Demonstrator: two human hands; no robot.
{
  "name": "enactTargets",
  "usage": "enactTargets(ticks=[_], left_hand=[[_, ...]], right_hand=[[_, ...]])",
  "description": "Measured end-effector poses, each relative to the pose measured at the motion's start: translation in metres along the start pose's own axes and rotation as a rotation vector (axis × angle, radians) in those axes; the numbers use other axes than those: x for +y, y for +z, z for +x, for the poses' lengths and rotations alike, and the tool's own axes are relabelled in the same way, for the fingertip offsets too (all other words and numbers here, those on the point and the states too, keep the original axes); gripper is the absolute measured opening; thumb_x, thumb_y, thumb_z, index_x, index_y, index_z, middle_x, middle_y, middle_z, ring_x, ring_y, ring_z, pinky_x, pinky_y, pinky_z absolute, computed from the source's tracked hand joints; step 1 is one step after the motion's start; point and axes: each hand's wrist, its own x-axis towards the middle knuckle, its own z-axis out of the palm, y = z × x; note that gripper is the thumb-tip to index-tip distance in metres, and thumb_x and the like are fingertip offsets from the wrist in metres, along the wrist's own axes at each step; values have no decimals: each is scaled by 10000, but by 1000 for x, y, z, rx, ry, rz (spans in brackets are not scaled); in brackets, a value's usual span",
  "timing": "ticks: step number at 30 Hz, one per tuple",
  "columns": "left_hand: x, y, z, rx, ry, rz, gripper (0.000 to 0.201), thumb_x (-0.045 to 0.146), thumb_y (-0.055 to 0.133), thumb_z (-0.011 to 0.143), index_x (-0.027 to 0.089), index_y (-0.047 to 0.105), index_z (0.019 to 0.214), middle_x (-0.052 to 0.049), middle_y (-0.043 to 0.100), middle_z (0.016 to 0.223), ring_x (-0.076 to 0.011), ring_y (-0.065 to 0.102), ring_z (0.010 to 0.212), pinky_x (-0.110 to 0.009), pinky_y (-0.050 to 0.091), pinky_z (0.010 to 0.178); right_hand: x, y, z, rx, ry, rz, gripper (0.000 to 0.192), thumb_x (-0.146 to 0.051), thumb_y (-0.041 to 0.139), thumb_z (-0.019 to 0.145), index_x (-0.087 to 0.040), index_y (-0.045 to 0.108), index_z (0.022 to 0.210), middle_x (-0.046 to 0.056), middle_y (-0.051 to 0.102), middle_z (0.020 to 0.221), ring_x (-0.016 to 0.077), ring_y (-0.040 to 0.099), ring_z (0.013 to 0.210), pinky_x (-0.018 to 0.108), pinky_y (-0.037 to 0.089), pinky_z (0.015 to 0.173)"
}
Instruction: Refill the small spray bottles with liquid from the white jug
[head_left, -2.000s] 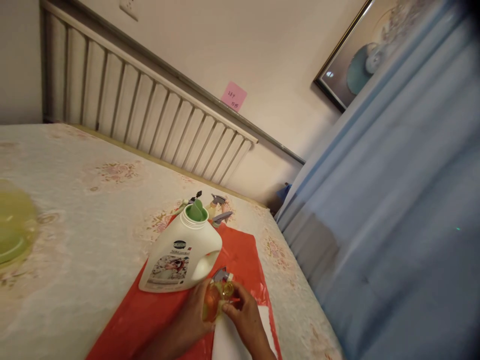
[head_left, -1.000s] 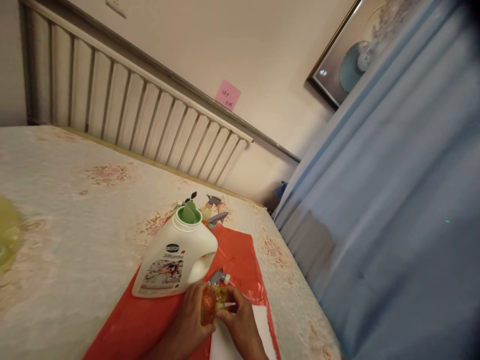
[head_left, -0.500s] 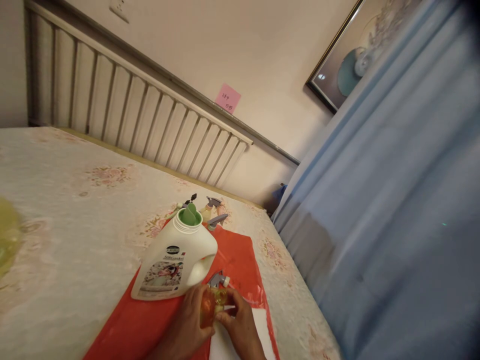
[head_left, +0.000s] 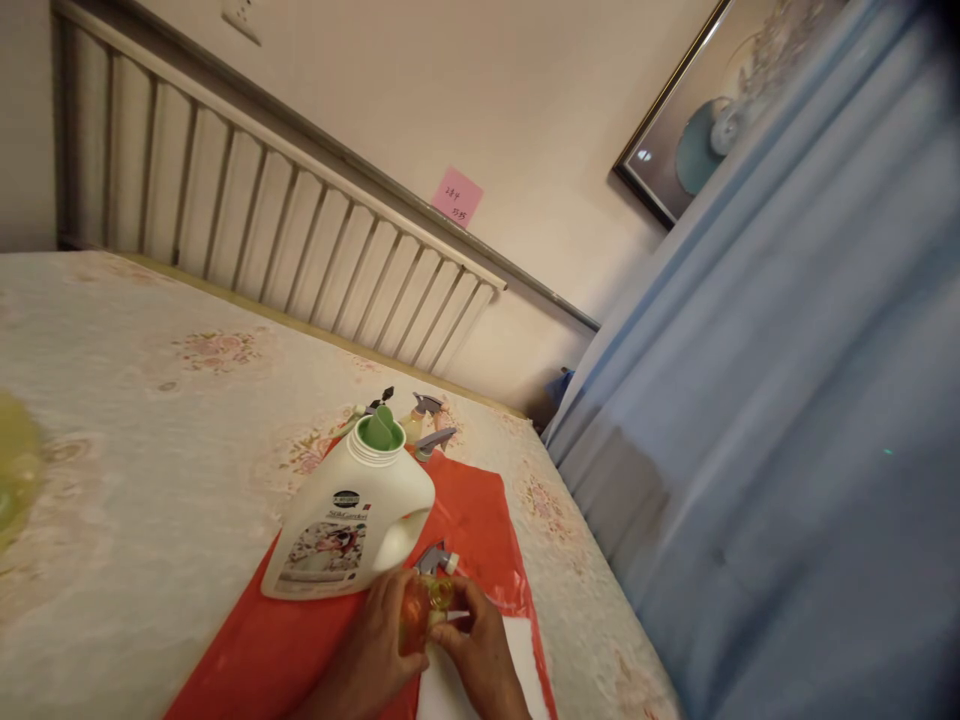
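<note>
My left hand [head_left: 375, 645] is wrapped around a small amber spray bottle [head_left: 417, 612] at the bottom of the view. My right hand [head_left: 476, 650] pinches the bottle's yellowish neck from the right side. A grey trigger sprayer head [head_left: 436, 558] lies just beyond the fingers on a red plastic sheet [head_left: 472, 510]. A large white detergent jug [head_left: 352, 520] with an open green spout stands on the sheet to the left of my hands.
Several more spray bottles [head_left: 420, 420] lie behind the jug on the floral bedspread [head_left: 165, 440]. A white cloth [head_left: 525, 650] lies under my right hand. A slatted headboard [head_left: 285, 240] runs along the wall, and a blue curtain [head_left: 787, 420] fills the right side. A yellow-green object [head_left: 11, 480] sits at the left edge.
The view has shifted slightly. Both hands stay on the small amber bottle, with the fingers at its neck moving a little.
</note>
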Motion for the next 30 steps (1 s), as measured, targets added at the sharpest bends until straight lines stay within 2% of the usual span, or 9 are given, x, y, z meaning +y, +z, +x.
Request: enactTargets(ticks=[4, 9, 15, 27, 30], left_hand=[[1, 0, 1, 1, 11, -6, 700, 84, 603, 544, 189, 510, 1230, -119, 609, 1253, -316, 562, 1214, -494, 448, 1065], [-6, 3, -1, 16, 5, -7, 737, 73, 606, 525, 193, 514, 1247, -110, 612, 1266, -320, 555, 1229, -488, 440, 1080], [-13, 7, -2, 47, 60, 14, 727, 76, 631, 556, 201, 508, 1261, -106, 609, 1274, -313, 560, 1227, -489, 454, 1073], [-10, 5, -3, -12, 6, 11, 801, 64, 628, 512, 192, 476, 1288, -128, 587, 1313, -341, 535, 1263, -526, 422, 1094], [-10, 5, -3, 7, 30, 10, 776, 71, 636, 534, 204, 485, 1283, -117, 593, 1303, -334, 545, 1251, -530, 433, 1084]], right_hand=[[-3, 0, -1, -6, -15, 10, 350, -243, 754, 649, -215, 708, 995, 65, 752, 1005, 286, 674, 907, 375, 513, 775], [-7, 0, -2, -9, 8, 8, 362, -204, 728, 639, -214, 709, 1000, 63, 750, 1011, 286, 671, 918, 374, 510, 779], [-9, 0, -2, -8, 26, 6, 378, -195, 728, 637, -215, 709, 1014, 69, 751, 1026, 292, 673, 935, 385, 509, 799], [4, -1, -2, 2, -16, 12, 382, -206, 736, 647, -229, 710, 1027, 60, 750, 1030, 289, 675, 932, 379, 500, 795], [1, -1, -2, 9, -11, 10, 372, -190, 726, 647, -230, 710, 1017, 59, 750, 1024, 291, 676, 931, 382, 501, 794]])
